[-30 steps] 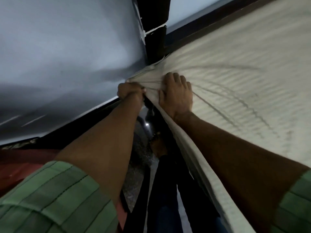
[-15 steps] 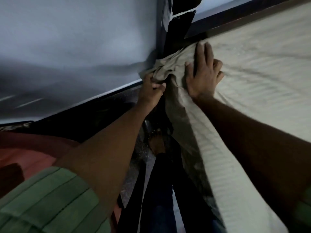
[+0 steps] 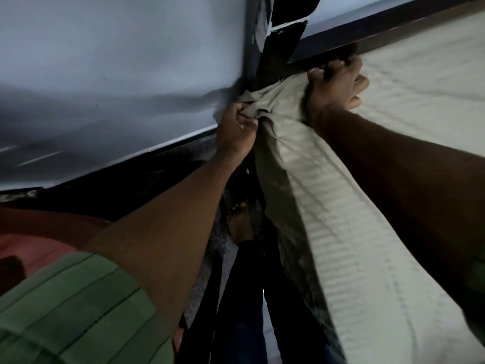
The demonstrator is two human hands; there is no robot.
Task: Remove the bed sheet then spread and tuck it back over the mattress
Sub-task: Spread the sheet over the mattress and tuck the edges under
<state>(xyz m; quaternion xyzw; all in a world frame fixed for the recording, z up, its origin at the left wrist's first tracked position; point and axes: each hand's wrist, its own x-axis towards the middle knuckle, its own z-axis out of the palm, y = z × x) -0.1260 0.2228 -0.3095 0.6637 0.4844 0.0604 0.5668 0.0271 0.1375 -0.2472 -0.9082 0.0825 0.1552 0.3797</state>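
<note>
The left hand (image 3: pixel 237 127) is pinching a bunched corner of the bed sheet (image 3: pixel 338 206) at twelve o'clock; the right hand (image 3: pixel 337 86), at one o'clock, is gripping its far edge over the mattress. No writing is legible.

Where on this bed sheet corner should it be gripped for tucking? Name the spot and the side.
Grip the bunched corner of the bed sheet, coming from the open side edge near the wall, as the left hand does. The slack gathers there into folds that fingers can close round; the top under the right hand lies flat.
</note>
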